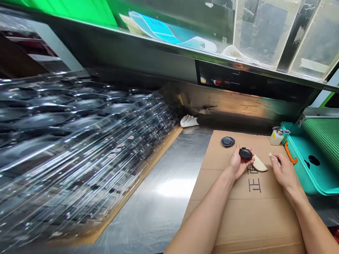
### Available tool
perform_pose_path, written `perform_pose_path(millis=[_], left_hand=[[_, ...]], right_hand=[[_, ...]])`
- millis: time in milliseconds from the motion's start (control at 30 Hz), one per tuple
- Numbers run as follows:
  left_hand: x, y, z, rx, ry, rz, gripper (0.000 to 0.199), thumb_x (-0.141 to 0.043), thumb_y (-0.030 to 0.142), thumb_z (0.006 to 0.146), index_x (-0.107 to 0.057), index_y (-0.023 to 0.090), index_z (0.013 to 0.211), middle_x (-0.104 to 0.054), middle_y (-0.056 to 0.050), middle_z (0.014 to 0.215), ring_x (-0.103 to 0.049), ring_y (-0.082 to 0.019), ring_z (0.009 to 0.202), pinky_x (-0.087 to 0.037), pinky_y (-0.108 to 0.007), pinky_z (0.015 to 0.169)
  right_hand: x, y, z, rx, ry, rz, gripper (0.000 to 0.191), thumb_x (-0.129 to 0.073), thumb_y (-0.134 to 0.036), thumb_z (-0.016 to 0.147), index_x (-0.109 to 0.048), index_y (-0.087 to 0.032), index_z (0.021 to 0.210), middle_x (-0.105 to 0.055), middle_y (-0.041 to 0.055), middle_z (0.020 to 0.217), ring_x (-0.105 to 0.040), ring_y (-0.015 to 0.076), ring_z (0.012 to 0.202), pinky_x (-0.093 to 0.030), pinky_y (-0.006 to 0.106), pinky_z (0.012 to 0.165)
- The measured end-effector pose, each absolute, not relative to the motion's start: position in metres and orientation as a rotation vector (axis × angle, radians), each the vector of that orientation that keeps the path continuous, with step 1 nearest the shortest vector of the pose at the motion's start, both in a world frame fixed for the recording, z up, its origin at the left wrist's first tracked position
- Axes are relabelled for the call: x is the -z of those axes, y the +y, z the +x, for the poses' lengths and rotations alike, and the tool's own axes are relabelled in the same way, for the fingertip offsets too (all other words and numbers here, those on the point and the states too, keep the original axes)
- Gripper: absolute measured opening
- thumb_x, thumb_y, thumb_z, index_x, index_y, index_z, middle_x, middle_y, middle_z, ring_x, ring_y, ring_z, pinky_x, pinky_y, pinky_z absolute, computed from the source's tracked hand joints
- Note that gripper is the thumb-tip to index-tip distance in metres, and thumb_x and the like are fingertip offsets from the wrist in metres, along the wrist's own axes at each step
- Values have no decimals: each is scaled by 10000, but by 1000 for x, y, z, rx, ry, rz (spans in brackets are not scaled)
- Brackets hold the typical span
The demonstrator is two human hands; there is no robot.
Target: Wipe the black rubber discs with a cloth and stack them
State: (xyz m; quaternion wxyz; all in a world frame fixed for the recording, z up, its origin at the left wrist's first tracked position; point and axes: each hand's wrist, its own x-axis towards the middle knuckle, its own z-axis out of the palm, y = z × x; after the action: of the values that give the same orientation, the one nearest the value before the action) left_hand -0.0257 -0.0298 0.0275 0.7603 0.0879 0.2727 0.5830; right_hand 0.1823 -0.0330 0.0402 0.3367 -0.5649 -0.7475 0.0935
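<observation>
Head view: the left hand [236, 163], palm turned up, has its grip closed around a black oval case [245, 153], cradled on the fingers so that its broad face lies upward, apparently to keep that surface in sight and within reach of the other hand. The right hand [285, 173], well apart from it, has its grip pinched on a small white wisp [275, 159], whose tip projects past the fingers, presumably to leave that end free; its material cannot be told. A cream half-round pad [260, 164] lies between the hands, just beside the left fingertips; whether it touches them is unclear. A dark round piece [227, 141] rests beyond the left hand on the cardboard sheet [246, 218], which probably shields parts from the metal desk [169, 183]. At the sheet's far right corner, a pump-topped bottle [276, 138] stands upright near the teal bin [302, 171], likely for easy reach. Clear molded trays [119, 151], blurred, are stacked at left, perhaps to separate their dark contents.
</observation>
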Motion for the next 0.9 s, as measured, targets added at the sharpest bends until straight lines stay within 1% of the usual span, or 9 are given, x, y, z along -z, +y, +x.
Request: perform_pose_path(millis=[100, 200, 300, 400, 533, 600, 733, 900], left_hand=[[-18, -30, -18, -1290, 743, 380, 582, -411, 644, 938, -619, 101, 974, -647, -100, 743, -612, -142, 535, -522, -237, 464], [-11, -29, -14, -1296, 787, 470, 549, -454, 642, 925, -607, 115, 961, -647, -85, 731, -613, -144, 524, -507, -241, 456], [-9, -27, -11, -1289, 778, 499, 552, -499, 654, 900, -610, 116, 954, -648, -82, 717, -616, -149, 520, -498, -246, 455], [-9, -26, -11, -1291, 771, 502, 561, -510, 664, 890, -613, 116, 957, -648, -77, 709, -617, -150, 512, -484, -245, 450], [-9, -26, -10, -1296, 773, 498, 572, -514, 673, 882, -608, 113, 951, -648, -76, 702, -606, -145, 499, -471, -242, 446], [-10, -26, -10, -1297, 775, 505, 568, -525, 672, 877, -607, 114, 945, -650, -79, 702, -607, -146, 504, -465, -240, 444], [-11, -27, -10, -1297, 785, 516, 560, -517, 667, 884, -608, 117, 945, -650, -76, 699, -608, -147, 513, -457, -236, 445], [-12, -26, -10, -1294, 792, 524, 584, -509, 678, 882, -605, 108, 968, -645, -69, 696, -595, -140, 507, -455, -237, 447]], right_hand=[[-65, -9, 174, -147, -1941, -1468, 331, -419, -420, 965, -652, -192, 1024, -703, 85, 958, -627, 213, 854, -450, 294, 771], [-91, 29, 186, 156, -1900, -1544, 330, -422, -360, 958, -680, -183, 1064, -691, 103, 1009, -614, 234, 937, -434, 315, 828], [-113, 70, 206, 352, -1867, -1703, 337, -443, -337, 961, -713, -197, 1109, -672, 120, 1052, -612, 239, 952, -426, 319, 828], [-127, 104, 218, 322, -2059, -1853, 313, -485, -304, 951, -751, -200, 1079, -682, 131, 1053, -625, 240, 927, -425, 312, 778], [-136, 128, 225, 218, -2297, -1887, 238, -565, -252, 907, -791, -207, 967, -727, 94, 949, -637, 221, 882, -418, 286, 735], [-140, 133, 227, 222, -2337, -1866, 230, -582, -260, 899, -795, -212, 970, -737, 83, 940, -636, 212, 874, -417, 279, 730], [-143, 136, 227, 233, -2420, -1881, 252, -585, -272, 891, -796, -203, 1010, -741, 96, 969, -633, 211, 868, -421, 279, 719], [-145, 135, 223, 234, -2417, -1975, 276, -559, -301, 895, -782, -266, 1052, -729, 76, 1044, -634, 232, 932, -429, 282, 710]])
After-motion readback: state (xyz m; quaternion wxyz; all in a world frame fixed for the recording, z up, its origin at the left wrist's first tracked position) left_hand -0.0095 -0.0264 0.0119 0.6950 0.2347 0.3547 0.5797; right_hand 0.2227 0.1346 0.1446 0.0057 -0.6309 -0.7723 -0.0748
